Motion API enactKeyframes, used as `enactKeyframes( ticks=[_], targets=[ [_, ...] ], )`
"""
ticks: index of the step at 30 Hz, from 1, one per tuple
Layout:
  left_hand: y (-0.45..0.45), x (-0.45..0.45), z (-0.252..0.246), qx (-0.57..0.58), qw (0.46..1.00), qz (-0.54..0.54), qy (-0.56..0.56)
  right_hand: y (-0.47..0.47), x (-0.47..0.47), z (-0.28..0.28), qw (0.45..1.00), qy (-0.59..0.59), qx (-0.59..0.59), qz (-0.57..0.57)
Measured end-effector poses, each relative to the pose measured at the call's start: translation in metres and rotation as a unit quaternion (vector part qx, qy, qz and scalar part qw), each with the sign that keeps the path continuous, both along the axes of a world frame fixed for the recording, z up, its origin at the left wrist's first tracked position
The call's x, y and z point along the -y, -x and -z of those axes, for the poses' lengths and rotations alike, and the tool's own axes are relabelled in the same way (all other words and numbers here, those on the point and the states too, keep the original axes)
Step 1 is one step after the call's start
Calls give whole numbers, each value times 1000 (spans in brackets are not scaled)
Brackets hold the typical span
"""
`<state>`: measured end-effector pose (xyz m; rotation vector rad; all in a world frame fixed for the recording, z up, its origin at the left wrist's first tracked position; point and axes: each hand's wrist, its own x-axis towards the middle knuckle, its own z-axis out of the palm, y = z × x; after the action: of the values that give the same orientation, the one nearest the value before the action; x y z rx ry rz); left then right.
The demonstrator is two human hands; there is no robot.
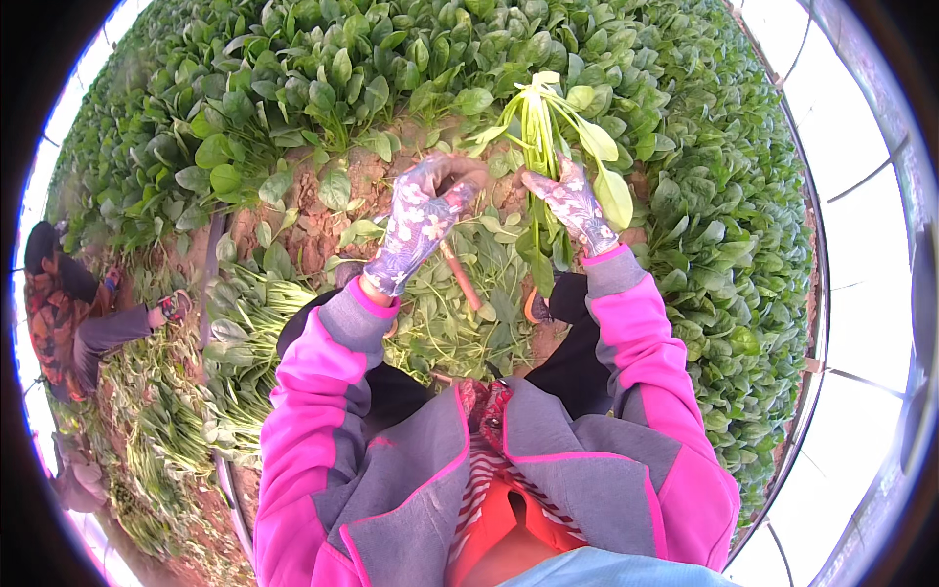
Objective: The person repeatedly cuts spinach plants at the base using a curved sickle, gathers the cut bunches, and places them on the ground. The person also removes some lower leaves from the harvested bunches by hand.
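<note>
My right hand (571,202), in a purple flowered glove, grips a spinach bunch (541,132) around its stems. The pale root end points up and away from me, and several leaves hang down below the hand. To its left, apart from the bunch, my left hand (433,213) wears a matching glove. Its fingers curl in towards the thumb, and I see nothing between them. Under the left hand, a tool's wooden handle (462,277) lies on the loose leaves; its far end is hidden.
Dense standing spinach (411,59) grows ahead and along the right. Cut spinach (249,330) lies in heaps at left, beside a dark hose or strip (213,257). Loose leaves (440,330) cover soil between my feet. Another person (59,315) crouches far left. A pale greenhouse wall (858,242) curves at right.
</note>
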<state>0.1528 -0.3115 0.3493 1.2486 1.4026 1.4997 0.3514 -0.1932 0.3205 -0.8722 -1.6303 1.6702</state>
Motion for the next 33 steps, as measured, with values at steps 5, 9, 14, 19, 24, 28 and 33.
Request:
enactKeyframes(
  ticks=[5, 9, 14, 19, 24, 28, 33],
  targets=[
    [13, -16, -12, -198, 971, -50, -125, 2, 8, -1, 994, 62, -49, -76],
    [-2, -18, -3, -152, 988, -29, -21, 12, 18, -11, 994, -11, 87, -60],
    [-6, -22, 8, -292, 952, -73, -61, 19, 32, -5, 995, -5, 73, -63],
    [-3, -20, 9, -320, 944, -55, -54, 18, 29, 7, 983, 185, -4, -14],
    [5, -22, 13, -219, 975, -10, -43, 15, 28, 1, 994, 107, -23, -11],
    [9, -23, 17, -54, 993, 89, 51, 15, 33, 0, 996, 84, -9, 5],
    [0, -20, 16, -72, 988, 135, 26, 8, 31, 7, 987, 160, 7, -11]
  ],
)
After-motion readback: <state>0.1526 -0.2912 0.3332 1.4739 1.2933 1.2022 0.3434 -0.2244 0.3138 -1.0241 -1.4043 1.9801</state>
